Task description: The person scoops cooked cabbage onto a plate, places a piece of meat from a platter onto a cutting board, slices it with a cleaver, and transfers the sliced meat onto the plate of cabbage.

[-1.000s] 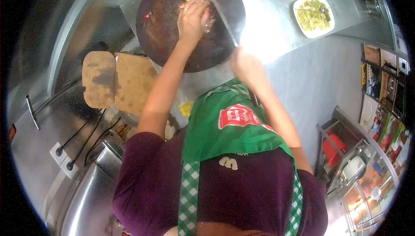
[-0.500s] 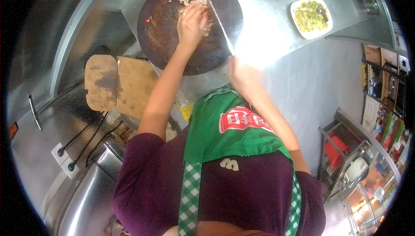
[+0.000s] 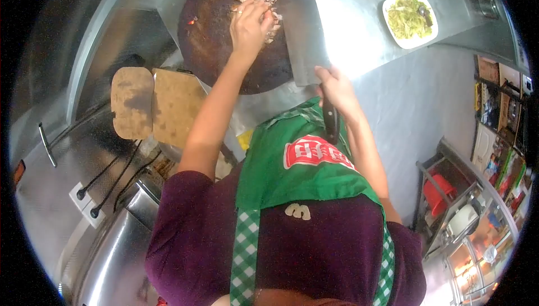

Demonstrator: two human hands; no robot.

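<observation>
My left hand (image 3: 250,24) presses down on a small pile of pale chopped meat (image 3: 263,0) at the far side of a big round dark chopping block (image 3: 219,37). A wide steel cleaver (image 3: 304,39) is gripped by my right hand (image 3: 335,90) on its dark handle; the blade lies flat-side up over the block's right edge, just right of my left hand. A green apron and purple shirt fill the lower middle of the view.
A white plate of greenish chopped food (image 3: 410,19) sits on the steel counter (image 3: 359,31) at the far right. Two worn wooden boards (image 3: 154,104) lie left of the block. Power plugs (image 3: 84,199) sit at the left, shelves (image 3: 477,205) at the lower right.
The cleaver has turned from edge-on to showing its flat side, and my right hand has shifted right and a little nearer to me. My left hand stays on the meat.
</observation>
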